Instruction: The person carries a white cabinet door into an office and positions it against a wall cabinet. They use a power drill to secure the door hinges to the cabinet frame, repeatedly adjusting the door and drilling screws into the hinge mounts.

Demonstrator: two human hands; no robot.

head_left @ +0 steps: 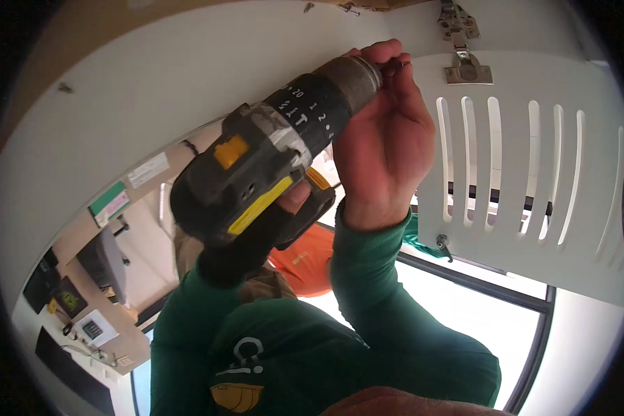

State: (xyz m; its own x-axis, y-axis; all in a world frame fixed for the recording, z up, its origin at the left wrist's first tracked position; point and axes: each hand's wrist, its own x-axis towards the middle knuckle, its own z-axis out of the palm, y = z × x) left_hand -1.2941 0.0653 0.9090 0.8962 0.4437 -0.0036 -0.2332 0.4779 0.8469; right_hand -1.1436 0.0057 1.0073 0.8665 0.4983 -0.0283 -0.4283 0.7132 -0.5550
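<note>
My left hand [295, 199] grips the handle of a dark cordless drill [256, 156] with yellow accents; most of its fingers are hidden behind the tool. The drill slants up to the right, its chuck [353, 78] close to my right hand [387, 135]. With the palm turned toward me, my right hand closes its fingertips around a small metal bit [397, 65] at the chuck's tip. The fingers partly cover that bit, and I cannot tell whether a screw is on it. Right of this hand stands a white slotted door [509, 256] with a metal hinge [468, 72].
A pale panel [152, 76] spans the upper left, with small metal fittings [65, 88] on it. A lock [442, 241] sits on the slotted door. Beyond lie an orange object [304, 260], a dark window frame [464, 281] and a desk [90, 260].
</note>
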